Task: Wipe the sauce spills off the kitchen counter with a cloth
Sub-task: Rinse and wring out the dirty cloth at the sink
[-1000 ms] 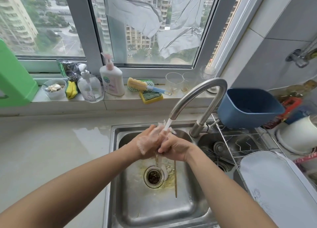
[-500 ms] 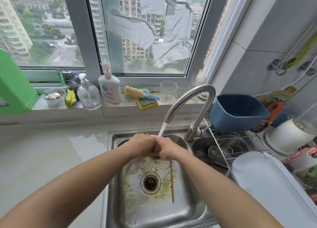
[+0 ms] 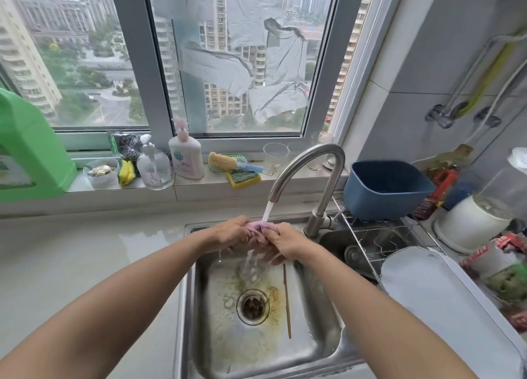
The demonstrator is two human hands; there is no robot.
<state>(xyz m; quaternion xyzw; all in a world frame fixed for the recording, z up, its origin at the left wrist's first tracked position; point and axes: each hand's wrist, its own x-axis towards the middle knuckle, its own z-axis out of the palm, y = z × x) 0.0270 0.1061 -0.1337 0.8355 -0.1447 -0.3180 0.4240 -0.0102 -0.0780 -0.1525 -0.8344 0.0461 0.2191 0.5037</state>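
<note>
Both forearms reach in from the lower corners and meet at centre frame over the sink (image 3: 322,347). Left hand (image 3: 228,233) and right hand (image 3: 286,240), knuckles up, fingers curled tight around a bunched pink cloth (image 3: 258,227) held between them. Cloth sits directly under the tap (image 3: 306,173); water stream (image 3: 267,210) lands on it and drips below. Yellowish residue rings the drain (image 3: 253,306). Counter (image 3: 71,264) at left shows a wet sheen.

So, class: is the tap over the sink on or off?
On. A white stream runs from the faucet spout onto the pink cloth bunched between both hands, splashing into the sink.
</note>
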